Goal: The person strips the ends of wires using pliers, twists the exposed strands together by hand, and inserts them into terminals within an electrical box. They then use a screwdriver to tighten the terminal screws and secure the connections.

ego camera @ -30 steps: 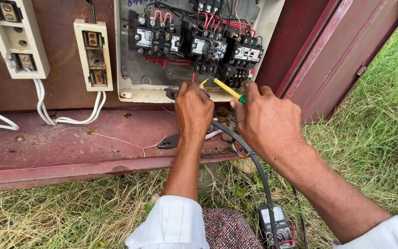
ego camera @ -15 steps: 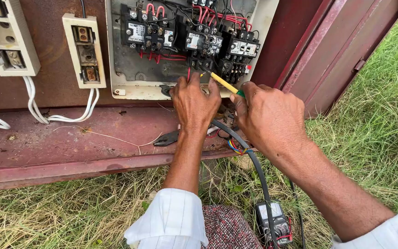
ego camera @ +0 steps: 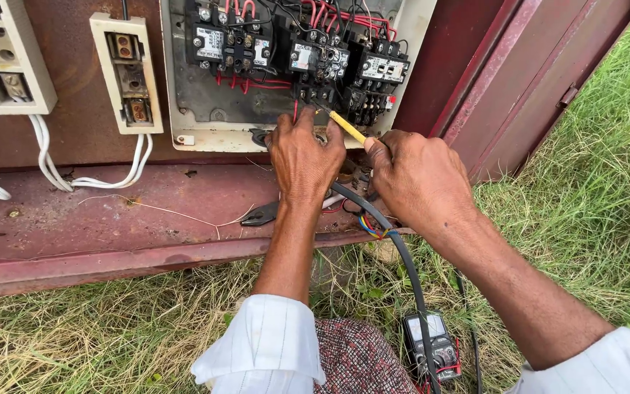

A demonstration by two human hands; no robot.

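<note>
So the big rusty red cabinet (ego camera: 111, 211) sat open in the grass. Right hand (ego camera: 417, 179) was curled around a yellow screwdriver (ego camera: 348, 126), its tip up at the black contactors (ego camera: 308, 55). Left hand (ego camera: 304, 157) pressed loosely against the panel's lower edge, fingers bent, gripping nothing I could see. Pliers (ego camera: 260, 214) lay on the ledge, and a multimeter (ego camera: 432, 346) sat in the grass.

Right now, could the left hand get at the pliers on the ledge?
Probably yes. The pliers lie bare on the red ledge just below the left hand, beside its wrist, with nothing over them.
</note>
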